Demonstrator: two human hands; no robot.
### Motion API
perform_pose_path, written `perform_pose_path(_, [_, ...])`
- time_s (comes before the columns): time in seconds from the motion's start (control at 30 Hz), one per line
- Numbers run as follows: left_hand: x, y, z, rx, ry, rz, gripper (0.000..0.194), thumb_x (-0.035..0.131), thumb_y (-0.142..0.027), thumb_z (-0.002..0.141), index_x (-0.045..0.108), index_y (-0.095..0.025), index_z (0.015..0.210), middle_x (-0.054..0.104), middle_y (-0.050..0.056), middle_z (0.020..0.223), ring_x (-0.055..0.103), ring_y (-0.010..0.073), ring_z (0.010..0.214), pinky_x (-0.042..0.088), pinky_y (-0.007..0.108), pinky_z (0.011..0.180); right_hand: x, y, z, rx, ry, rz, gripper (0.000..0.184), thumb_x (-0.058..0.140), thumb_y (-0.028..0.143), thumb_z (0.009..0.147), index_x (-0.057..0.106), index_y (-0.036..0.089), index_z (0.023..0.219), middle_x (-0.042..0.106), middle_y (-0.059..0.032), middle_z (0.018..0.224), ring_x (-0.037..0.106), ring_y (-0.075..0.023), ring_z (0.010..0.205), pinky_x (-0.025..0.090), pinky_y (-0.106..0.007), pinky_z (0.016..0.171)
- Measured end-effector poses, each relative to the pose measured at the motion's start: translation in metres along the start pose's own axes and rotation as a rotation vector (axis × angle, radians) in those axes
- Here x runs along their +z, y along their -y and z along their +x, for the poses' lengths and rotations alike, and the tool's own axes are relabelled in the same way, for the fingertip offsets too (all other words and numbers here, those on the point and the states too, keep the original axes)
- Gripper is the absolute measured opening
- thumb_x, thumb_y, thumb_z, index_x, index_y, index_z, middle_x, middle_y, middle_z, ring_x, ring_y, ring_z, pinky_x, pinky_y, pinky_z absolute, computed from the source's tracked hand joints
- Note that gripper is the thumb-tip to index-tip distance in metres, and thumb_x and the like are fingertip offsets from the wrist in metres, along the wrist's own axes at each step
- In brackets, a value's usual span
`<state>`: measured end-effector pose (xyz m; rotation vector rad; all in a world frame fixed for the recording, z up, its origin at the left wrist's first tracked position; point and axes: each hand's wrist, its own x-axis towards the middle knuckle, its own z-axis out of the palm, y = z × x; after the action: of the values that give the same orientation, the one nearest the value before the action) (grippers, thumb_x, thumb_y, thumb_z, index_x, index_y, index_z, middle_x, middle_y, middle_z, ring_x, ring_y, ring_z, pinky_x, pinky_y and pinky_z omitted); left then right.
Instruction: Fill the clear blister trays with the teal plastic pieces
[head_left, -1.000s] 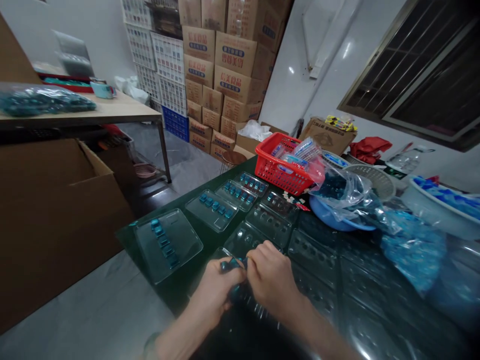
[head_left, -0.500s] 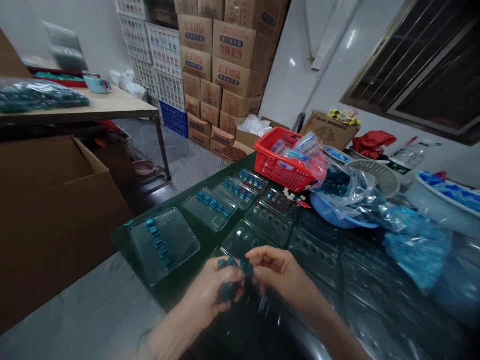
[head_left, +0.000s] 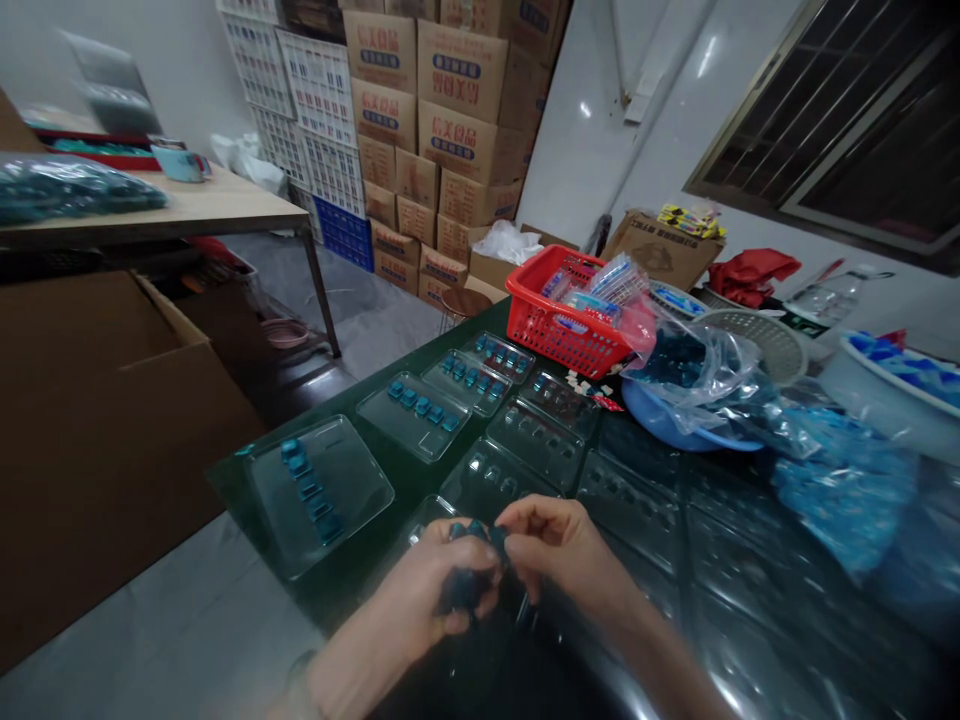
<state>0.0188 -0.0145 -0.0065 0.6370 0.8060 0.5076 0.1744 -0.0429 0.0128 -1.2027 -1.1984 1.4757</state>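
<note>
Dark teal pieces (head_left: 461,588) sit bunched in the left hand (head_left: 427,580), fingers curled around them, above the green table (head_left: 409,478). Beside them, the right hand (head_left: 566,548) has thumb and forefinger nearly together; I cannot tell whether they grip a piece. Leftward lies a clear tray (head_left: 356,485) with a row of teal blocks (head_left: 310,487); farther off stands a red basket (head_left: 555,325).

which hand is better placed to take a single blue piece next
Probably the right hand: it is poised at the edge of the bunched blue pieces, while the left hand is wrapped around several.
</note>
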Motion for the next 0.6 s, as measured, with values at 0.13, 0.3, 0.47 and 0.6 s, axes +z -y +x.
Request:
perform_pose_path(0.13, [0.007, -0.010, -0.008, -0.019, 0.003, 0.003, 0.009, 0.055, -0.022, 0.059, 0.056, -0.016, 0.065, 0.053, 0.000, 0.054, 0.049, 0.0102, 0.042, 0.018, 0.016, 0.033, -0.002, 0.001, -0.003, -0.028, 0.052, 0.008, 0.029, 0.063, 0.024, 0.068, 0.061, 0.019, 0.096, 0.052, 0.0037, 0.064, 0.048, -0.0052, 0.043, 0.041, -0.017, 0.039])
perform_pose_path(0.3, [0.014, -0.023, -0.022, -0.017, 0.021, -0.015, 0.003, 0.055, -0.020, 0.057, 0.055, -0.017, 0.058, 0.053, 0.002, 0.055, 0.046, 0.0105, 0.042, 0.018, 0.018, 0.034, -0.001, 0.011, -0.006, -0.050, 0.077, -0.032, 0.028, 0.064, 0.021, 0.067, 0.063, 0.020, 0.095, 0.057, 0.0020, 0.066, 0.050, -0.0063, 0.046, 0.041, -0.018, 0.042])
perform_pose_path(0.47, [0.013, -0.017, -0.021, -0.030, 0.006, -0.019, 0.004, 0.052, -0.019, 0.059, 0.052, -0.018, 0.063, 0.050, -0.001, 0.051, 0.048, 0.0114, 0.043, 0.018, 0.018, 0.035, 0.005, 0.010, -0.008, -0.136, 0.012, -0.067, 0.018, 0.064, 0.018, 0.067, 0.067, 0.022, 0.085, 0.057, -0.0004, 0.082, 0.056, -0.0108, 0.065, 0.044, -0.021, 0.054])
perform_pose_path(0.6, [0.014, -0.013, -0.018, -0.071, -0.032, 0.037, 0.004, 0.051, -0.019, 0.059, 0.050, -0.017, 0.063, 0.053, -0.001, 0.053, 0.048, 0.0109, 0.041, 0.015, 0.018, 0.033, 0.008, 0.007, -0.010, -0.148, -0.015, -0.069, 0.017, 0.062, 0.018, 0.069, 0.067, 0.021, 0.085, 0.057, -0.0019, 0.084, 0.057, -0.0123, 0.066, 0.044, -0.021, 0.052])
